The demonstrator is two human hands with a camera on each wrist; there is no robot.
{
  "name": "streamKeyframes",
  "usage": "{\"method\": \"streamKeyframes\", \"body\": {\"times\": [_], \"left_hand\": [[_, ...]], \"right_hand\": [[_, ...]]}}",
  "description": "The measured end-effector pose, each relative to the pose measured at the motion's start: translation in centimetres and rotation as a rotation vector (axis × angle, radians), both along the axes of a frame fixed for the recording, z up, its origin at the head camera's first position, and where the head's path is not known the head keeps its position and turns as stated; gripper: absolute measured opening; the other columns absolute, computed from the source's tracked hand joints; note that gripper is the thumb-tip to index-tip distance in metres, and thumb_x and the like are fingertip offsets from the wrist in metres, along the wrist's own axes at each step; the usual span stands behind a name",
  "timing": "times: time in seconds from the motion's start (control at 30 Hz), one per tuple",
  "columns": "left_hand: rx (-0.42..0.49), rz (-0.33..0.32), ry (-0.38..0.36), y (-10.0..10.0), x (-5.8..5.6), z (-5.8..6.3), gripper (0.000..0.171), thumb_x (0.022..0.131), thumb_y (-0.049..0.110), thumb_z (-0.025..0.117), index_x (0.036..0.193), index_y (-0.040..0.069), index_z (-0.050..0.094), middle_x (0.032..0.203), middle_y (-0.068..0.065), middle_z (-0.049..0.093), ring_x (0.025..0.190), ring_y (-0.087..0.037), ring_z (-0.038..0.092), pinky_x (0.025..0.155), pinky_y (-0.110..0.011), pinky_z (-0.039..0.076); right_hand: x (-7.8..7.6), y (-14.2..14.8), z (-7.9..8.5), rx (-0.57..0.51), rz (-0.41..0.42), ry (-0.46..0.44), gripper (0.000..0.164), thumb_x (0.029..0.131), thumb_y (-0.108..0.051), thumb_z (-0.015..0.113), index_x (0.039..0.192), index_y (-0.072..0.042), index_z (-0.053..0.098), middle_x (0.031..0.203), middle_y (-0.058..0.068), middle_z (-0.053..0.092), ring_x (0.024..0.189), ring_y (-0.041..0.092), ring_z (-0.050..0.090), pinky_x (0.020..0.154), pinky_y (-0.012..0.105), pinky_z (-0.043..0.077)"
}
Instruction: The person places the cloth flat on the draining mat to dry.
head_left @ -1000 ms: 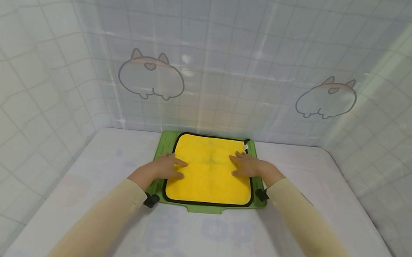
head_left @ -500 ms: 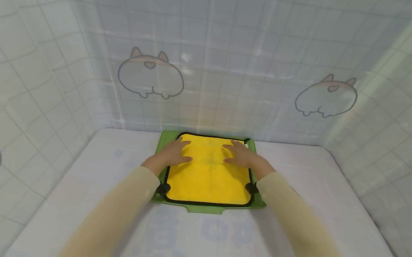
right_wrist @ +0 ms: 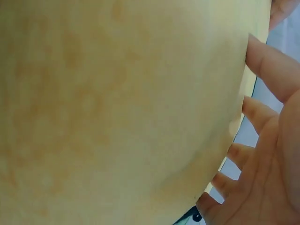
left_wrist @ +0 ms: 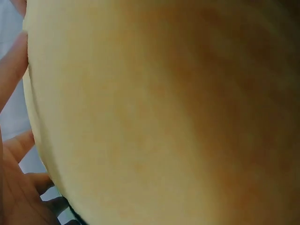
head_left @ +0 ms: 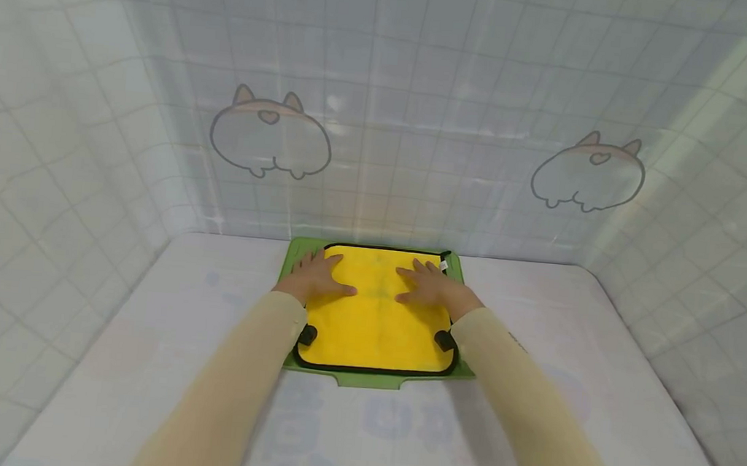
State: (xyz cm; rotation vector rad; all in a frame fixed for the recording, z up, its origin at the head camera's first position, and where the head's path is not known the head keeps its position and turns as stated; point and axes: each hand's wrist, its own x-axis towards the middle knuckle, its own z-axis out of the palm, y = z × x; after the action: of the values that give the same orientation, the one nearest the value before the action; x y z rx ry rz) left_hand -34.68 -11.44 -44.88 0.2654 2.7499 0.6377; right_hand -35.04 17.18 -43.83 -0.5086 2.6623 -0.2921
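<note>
A yellow cloth [head_left: 375, 335] with dark edging and a small white tag lies flat on a green board [head_left: 368, 381]. Over its left part, partly across the board's border, is my left hand [head_left: 314, 276], fingers spread and thumb pointing inward. My right hand [head_left: 431, 285] lies likewise over the right part, its fingers towards the tag. Neither hand grips anything. Yellow fills most of both wrist views; the left hand's fingers [left_wrist: 18, 145] appear at one edge, and the right hand's fingers [right_wrist: 239, 154] meet the yellow surface at the other.
Board and cloth rest on a white-covered table [head_left: 205, 366] with faint prints. A tiled-pattern curtain [head_left: 382, 117] with animal drawings stands right behind the board, and similar sheets rise at both sides. Black wrist devices [head_left: 307, 334] hang over the cloth.
Both hands have moved inward and a little away from me over the cloth, the left one more clearly. Cloth and board stay in place.
</note>
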Motion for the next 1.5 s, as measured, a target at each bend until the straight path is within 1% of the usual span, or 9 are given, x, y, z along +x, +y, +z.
{"method": "streamKeyframes", "body": {"times": [0.13,0.3,0.5,0.67,0.9,1.1,1.23,1.4,1.5], "left_hand": [[0.009,-0.025,-0.005,-0.3,0.1,0.4,0.101,0.086,0.066,0.067,0.162,0.019,0.020,0.165,-0.025,-0.001,0.149,-0.050,-0.009,0.114,-0.071,0.000],[-0.028,-0.066,-0.010,-1.1,0.2,0.5,0.103,0.086,0.065,0.067,0.162,0.015,0.018,0.165,-0.026,0.002,0.148,-0.052,-0.007,0.115,-0.069,-0.001],[-0.077,-0.124,-0.010,-1.5,1.4,1.1,0.105,0.085,0.066,0.068,0.162,0.016,0.016,0.164,-0.028,-0.001,0.147,-0.055,-0.007,0.115,-0.070,-0.001],[-0.139,-0.177,-0.008,-2.4,2.2,1.0,0.104,0.085,0.067,0.067,0.162,0.016,0.018,0.164,-0.029,0.004,0.147,-0.056,-0.003,0.115,-0.071,0.001],[-0.165,-0.200,-0.022,-3.7,2.7,0.4,0.106,0.082,0.068,0.069,0.162,0.020,0.019,0.166,-0.020,0.007,0.148,-0.053,-0.001,0.114,-0.071,0.000],[-0.173,-0.218,-0.014,-4.5,2.9,0.0,0.109,0.080,0.072,0.069,0.162,0.021,0.020,0.167,-0.018,0.007,0.148,-0.052,0.000,0.114,-0.071,-0.001],[-0.181,-0.226,-0.002,-5.1,3.3,-0.1,0.108,0.079,0.071,0.070,0.162,0.021,0.022,0.167,-0.017,0.010,0.149,-0.052,0.000,0.114,-0.071,-0.001],[-0.155,-0.221,0.013,-5.4,4.1,0.2,0.102,0.080,0.066,0.073,0.160,0.021,0.028,0.166,-0.018,0.014,0.149,-0.051,0.000,0.114,-0.071,-0.001],[-0.148,-0.217,0.035,-5.6,4.6,0.3,0.100,0.081,0.064,0.074,0.159,0.018,0.031,0.165,-0.020,0.018,0.148,-0.052,0.002,0.114,-0.071,0.001]], "right_hand": [[-0.1,0.3,0.3,0.012,-0.001,-0.004,0.081,0.097,-0.061,0.052,0.162,-0.027,0.017,0.168,0.013,-0.003,0.152,0.042,-0.006,0.115,0.071,0.007],[-0.3,0.9,0.5,0.004,-0.001,0.001,0.083,0.097,-0.060,0.054,0.162,-0.023,0.018,0.167,0.018,-0.002,0.151,0.043,-0.004,0.116,0.069,0.008],[0.2,2.1,0.5,-0.019,0.050,0.031,0.081,0.097,-0.055,0.059,0.161,-0.021,0.024,0.166,0.021,0.003,0.151,0.044,-0.001,0.118,0.066,0.009],[1.2,3.3,0.4,-0.009,0.100,-0.003,0.083,0.096,-0.051,0.063,0.161,-0.019,0.023,0.166,0.022,0.003,0.151,0.045,-0.001,0.118,0.065,0.010],[1.9,4.6,0.4,-0.023,0.088,-0.033,0.083,0.096,-0.049,0.065,0.161,-0.018,0.024,0.166,0.020,0.004,0.152,0.042,0.001,0.118,0.065,0.011],[1.9,5.5,0.2,-0.046,0.061,-0.045,0.084,0.094,-0.050,0.066,0.161,-0.019,0.025,0.167,0.017,0.004,0.153,0.038,0.002,0.119,0.062,0.013],[1.8,6.2,-0.1,-0.045,0.038,-0.049,0.084,0.094,-0.051,0.066,0.161,-0.018,0.026,0.167,0.018,0.004,0.152,0.039,0.006,0.118,0.062,0.015],[1.7,7.1,-0.5,-0.042,0.053,-0.012,0.080,0.095,-0.047,0.067,0.159,-0.015,0.030,0.166,0.021,0.008,0.151,0.042,0.010,0.118,0.062,0.017],[1.9,7.5,-0.5,-0.062,0.065,0.016,0.077,0.095,-0.046,0.067,0.157,-0.013,0.034,0.165,0.024,0.011,0.150,0.044,0.012,0.117,0.063,0.019]]}}
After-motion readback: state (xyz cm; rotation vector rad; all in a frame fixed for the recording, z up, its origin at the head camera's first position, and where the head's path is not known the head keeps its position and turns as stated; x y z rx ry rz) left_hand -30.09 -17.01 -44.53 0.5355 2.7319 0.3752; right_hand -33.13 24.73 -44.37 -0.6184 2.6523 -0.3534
